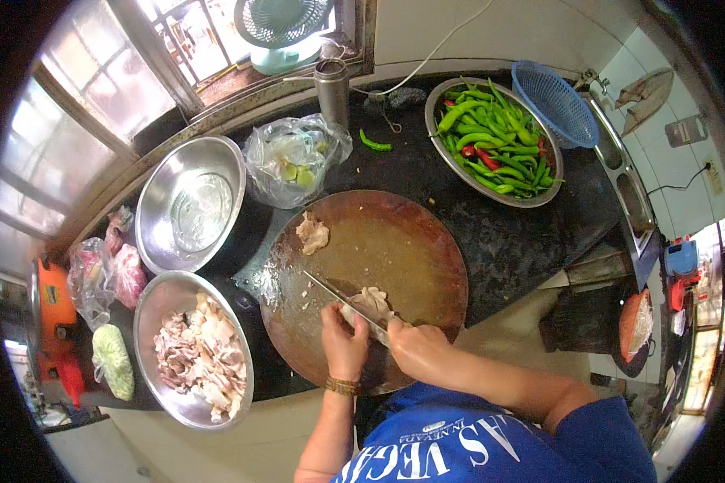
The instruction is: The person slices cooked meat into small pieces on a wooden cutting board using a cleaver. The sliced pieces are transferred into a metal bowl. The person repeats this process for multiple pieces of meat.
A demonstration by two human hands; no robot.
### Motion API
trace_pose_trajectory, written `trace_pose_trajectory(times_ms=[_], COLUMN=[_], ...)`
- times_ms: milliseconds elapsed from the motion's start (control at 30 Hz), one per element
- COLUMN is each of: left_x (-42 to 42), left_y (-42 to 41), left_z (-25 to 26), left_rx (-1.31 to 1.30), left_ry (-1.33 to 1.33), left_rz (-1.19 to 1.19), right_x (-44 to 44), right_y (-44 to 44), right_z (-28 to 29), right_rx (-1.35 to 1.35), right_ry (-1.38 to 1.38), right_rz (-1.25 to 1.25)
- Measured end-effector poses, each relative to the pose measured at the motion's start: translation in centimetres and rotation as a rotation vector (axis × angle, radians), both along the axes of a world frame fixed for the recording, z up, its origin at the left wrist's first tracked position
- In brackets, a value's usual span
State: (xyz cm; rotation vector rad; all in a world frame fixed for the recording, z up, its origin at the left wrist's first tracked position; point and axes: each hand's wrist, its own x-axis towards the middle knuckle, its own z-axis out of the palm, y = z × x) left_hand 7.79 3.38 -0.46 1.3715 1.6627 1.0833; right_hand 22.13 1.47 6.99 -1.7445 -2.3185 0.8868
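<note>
My right hand [420,350] grips the handle of a kitchen knife [338,293], whose blade points up and left across a round wooden chopping board [417,253]. Close against the near side of the blade, my left hand [343,344] holds a piece of pale meat, mostly hidden by the fingers. Cut meat slices [373,302] lie just beyond the blade. Another piece of meat [312,233] rests by itself near the board's far left edge. To the left, a steel basin [249,368] contains a heap of sliced meat [202,356].
Behind that basin leans another steel basin [190,205]. Plastic bags [296,160] and a steel flask [333,90] stand beyond the board. A basin of green and red chillies [495,142] sits back right, beside a blue basket [553,102] and a sink [631,193].
</note>
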Motion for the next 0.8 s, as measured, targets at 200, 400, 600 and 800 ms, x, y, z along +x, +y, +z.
trace_pose_trajectory(times_ms=[200,400,600,800], left_x=[0.3,0.0,0.7,-0.5], left_y=[0.2,-0.2,-0.6,-1.9], left_z=[0.0,0.0,-0.6,-1.7], left_rx=[0.011,0.062,0.158,0.064], left_ry=[0.097,0.127,0.195,-0.088], left_rz=[-0.025,0.028,-0.048,0.036], right_x=[-1.3,1.6,1.6,4.3], right_y=[2.4,-0.4,-2.2,-1.1], right_z=[-1.5,2.7,-1.5,-3.3], right_rx=[-0.032,-0.135,-0.086,-0.042], right_ry=[0.049,0.035,-0.016,0.269], right_rz=[-0.084,-0.002,-0.057,-0.128])
